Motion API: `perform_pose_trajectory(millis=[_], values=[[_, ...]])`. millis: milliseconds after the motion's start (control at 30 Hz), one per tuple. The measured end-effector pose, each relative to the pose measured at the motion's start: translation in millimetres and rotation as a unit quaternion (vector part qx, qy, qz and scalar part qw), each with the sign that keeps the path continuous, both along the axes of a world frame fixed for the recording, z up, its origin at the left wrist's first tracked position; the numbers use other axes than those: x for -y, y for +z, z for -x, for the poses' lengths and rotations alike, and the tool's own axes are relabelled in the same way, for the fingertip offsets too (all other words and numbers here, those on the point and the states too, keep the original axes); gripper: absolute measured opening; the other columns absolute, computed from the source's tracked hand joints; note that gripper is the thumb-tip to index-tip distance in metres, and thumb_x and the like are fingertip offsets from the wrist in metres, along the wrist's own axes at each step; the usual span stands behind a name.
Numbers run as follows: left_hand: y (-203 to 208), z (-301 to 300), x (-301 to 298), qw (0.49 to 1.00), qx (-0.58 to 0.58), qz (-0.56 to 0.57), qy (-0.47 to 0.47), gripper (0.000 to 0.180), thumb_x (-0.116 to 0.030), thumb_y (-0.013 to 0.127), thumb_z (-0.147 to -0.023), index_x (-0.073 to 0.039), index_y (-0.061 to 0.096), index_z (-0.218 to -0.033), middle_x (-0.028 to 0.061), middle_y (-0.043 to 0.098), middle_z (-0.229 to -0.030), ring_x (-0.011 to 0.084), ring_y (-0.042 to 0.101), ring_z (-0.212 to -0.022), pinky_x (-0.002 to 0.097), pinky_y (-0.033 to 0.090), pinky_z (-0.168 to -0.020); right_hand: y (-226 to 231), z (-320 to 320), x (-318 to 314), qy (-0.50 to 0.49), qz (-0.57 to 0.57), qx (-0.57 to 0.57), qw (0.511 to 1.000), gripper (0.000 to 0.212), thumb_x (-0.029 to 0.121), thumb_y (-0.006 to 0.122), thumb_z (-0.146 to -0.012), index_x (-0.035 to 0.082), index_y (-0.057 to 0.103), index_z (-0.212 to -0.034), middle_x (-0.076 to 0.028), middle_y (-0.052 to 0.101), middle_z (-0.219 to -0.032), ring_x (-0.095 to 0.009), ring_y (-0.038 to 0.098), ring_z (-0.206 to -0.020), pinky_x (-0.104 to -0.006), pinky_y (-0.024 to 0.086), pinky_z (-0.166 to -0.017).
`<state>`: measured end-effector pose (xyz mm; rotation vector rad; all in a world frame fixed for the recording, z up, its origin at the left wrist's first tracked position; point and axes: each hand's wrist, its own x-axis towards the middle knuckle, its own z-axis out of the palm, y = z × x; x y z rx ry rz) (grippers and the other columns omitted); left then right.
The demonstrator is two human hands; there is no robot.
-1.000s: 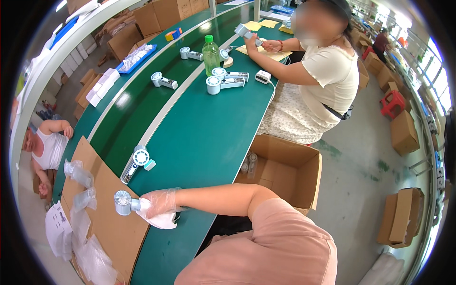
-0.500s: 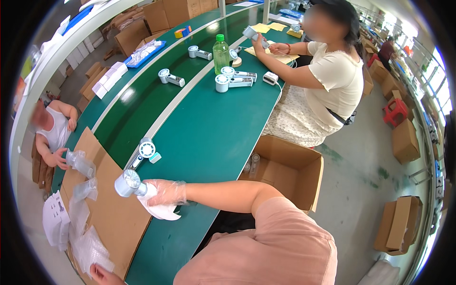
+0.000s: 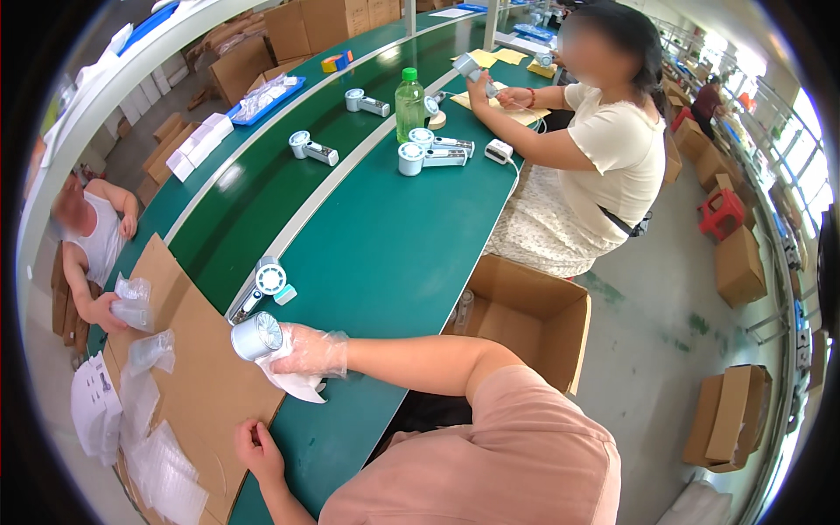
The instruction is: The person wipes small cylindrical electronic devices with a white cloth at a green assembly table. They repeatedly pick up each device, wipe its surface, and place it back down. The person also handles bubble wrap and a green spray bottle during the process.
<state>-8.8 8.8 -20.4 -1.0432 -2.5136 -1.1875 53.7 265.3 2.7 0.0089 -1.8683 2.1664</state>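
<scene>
My right hand, in a clear plastic glove, is closed around a white cloth and the handle of a light-blue handheld fan. The fan's round head sticks out to the left, above the edge of a brown cardboard sheet. Over the near right edge of that sheet, my left hand is bare, its fingers curled in with nothing visible in them. Left of it lie several clear bubble-wrap bags. A second handheld fan lies just beyond the one I hold, beside a small teal-and-white piece.
More handheld fans lie on the belt and table near a green bottle. One co-worker sits at the right holding a fan; another at the left grips clear bags. An open carton stands beside the table.
My left hand has moved up and right, away from the bubble-wrap bags, and its fingers are curled. The held fan has shifted slightly right, its head turned. The left co-worker's hand has drawn back with bags.
</scene>
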Motion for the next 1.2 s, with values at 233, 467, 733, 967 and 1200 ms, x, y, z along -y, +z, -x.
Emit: perform_pose_trajectory(millis=[233, 467, 733, 967, 1200], values=[[-2.0, -0.7, -1.6, 1.000, -0.003, 0.005, -0.007, 0.001, -0.001, 0.057, -0.086, 0.000, 0.058, -0.087, 0.0060, 0.052, -0.075, 0.0144, 0.046, -0.064, 0.0266, 0.039, -0.058, 4.9, 2.7, -4.5, 0.019, -0.066, 0.016, 0.998, 0.041, 0.014, 0.068, -0.072, 0.006, 0.058, -0.110, -0.010, 0.065, -0.098, -0.023, 0.063, -0.093, -0.0343, 0.050, -0.085], [6.1, -3.4, -7.4, 1.000, -0.007, 0.004, -0.011, 0.002, 0.000, 0.056, -0.086, 0.001, 0.058, -0.087, 0.0067, 0.052, -0.076, 0.0146, 0.046, -0.064, 0.0267, 0.039, -0.059, 10.6, 3.0, -2.3, 0.037, -0.141, 0.055, 0.988, 0.040, 0.017, 0.068, -0.070, 0.005, 0.061, -0.107, -0.014, 0.066, -0.096, -0.028, 0.064, -0.092, -0.0358, 0.050, -0.085], [8.2, -3.7, -9.8, 1.000, 0.014, 0.006, -0.012, 0.002, 0.000, 0.056, -0.086, 0.001, 0.057, -0.085, 0.0070, 0.051, -0.076, 0.0154, 0.046, -0.063, 0.0269, 0.038, -0.058, -2.6, 3.1, -3.2, -0.040, -0.215, -0.039, 0.975, 0.044, 0.017, 0.070, -0.070, 0.005, 0.058, -0.111, -0.015, 0.065, -0.099, -0.032, 0.063, -0.094, -0.0368, 0.049, -0.085], [1.8, -2.7, -4.2, 1.000, -0.025, 0.011, 0.003, 0.002, -0.001, 0.060, -0.082, -0.001, 0.060, -0.084, 0.0103, 0.055, -0.073, 0.0215, 0.052, -0.062, 0.0317, 0.041, -0.057, -0.1, 5.2, -0.7, -0.068, -0.196, -0.030, 0.978, 0.049, 0.023, 0.074, -0.070, 0.000, 0.053, -0.108, -0.021, 0.064, -0.098, -0.038, 0.062, -0.093, -0.0414, 0.050, -0.083], [9.9, -0.6, -9.3, 1.000, -0.014, -0.015, -0.017, 0.003, 0.001, 0.061, -0.081, -0.001, 0.060, -0.083, 0.0075, 0.052, -0.070, 0.0163, 0.048, -0.058, 0.0292, 0.039, -0.054, 8.0, -1.7, -0.8, -0.017, -0.131, 0.063, 0.989, 0.048, 0.017, 0.072, -0.079, 0.005, 0.052, -0.121, -0.011, 0.065, -0.105, -0.021, 0.063, -0.096, -0.0344, 0.049, -0.086]])
